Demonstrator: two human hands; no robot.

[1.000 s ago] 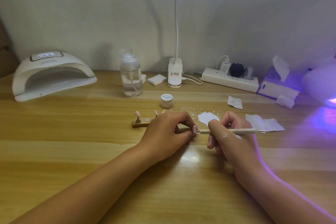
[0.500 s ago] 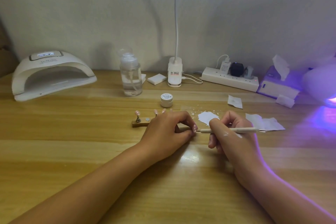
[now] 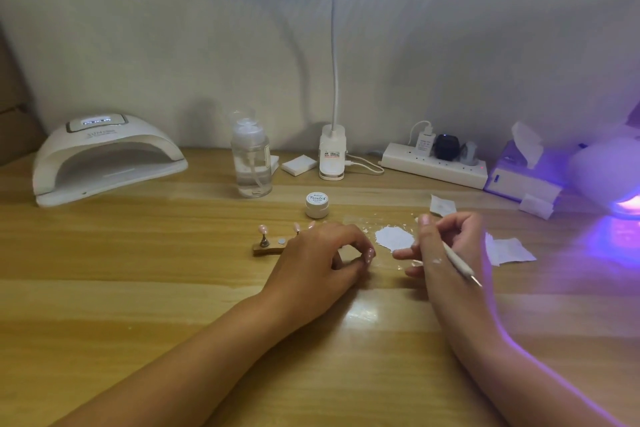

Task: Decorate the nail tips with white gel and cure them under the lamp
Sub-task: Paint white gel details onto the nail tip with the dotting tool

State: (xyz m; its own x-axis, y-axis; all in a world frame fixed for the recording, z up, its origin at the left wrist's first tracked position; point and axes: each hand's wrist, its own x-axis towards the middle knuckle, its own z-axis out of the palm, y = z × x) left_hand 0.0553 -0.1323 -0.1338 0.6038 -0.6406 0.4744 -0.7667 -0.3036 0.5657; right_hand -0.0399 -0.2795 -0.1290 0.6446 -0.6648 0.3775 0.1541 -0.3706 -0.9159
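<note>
Head view: left of the white gel patch (image 3: 393, 237) the left hand (image 3: 322, 260) pinches a nail tip (image 3: 370, 255), while the right hand (image 3: 446, 243) grips the brush (image 3: 459, 265), better loaded thinly.

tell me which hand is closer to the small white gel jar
Left. The left hand, pinching a nail tip, lies just on the near side of the gel jar; the right hand, holding the dotting pen, is farther off to the jar's right.
</note>
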